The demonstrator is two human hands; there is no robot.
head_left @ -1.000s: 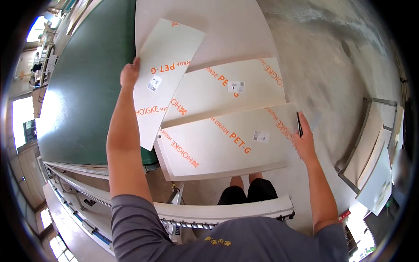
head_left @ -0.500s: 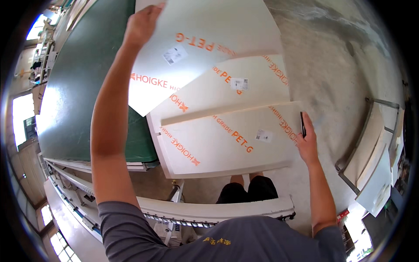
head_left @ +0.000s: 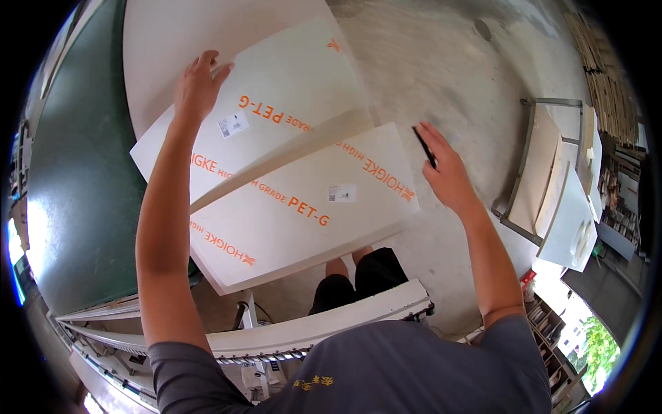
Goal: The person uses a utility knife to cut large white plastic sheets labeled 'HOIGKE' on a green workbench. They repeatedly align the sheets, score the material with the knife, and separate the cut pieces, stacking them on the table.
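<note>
My left hand [head_left: 198, 90] is at the far left edge of a white plastic sheet [head_left: 296, 76] with orange print and a small label, its fingers apart and thumb over the edge. This sheet lies at a slant. In front of it, a similar white printed sheet [head_left: 276, 241] lies nearer to me, its far edge making a raised step. My right hand [head_left: 448, 172] is just beyond the near sheet's right end, closed around a slim black stick-like tool [head_left: 424, 146]. Whether that tool is a pen or a knife cannot be made out.
A plain pale sheet [head_left: 155, 52] lies beyond the printed ones, beside a dark green tabletop [head_left: 76, 179] on the left. A white machine beam [head_left: 324, 314] runs across in front of my body. On the right, a metal frame [head_left: 514, 172] holds several boards above the concrete floor.
The far printed sheet has come nearer and leftward, baring the pale sheet beyond it. My left hand has gone from closed on its far edge to spread fingers. The whole view has shifted.
</note>
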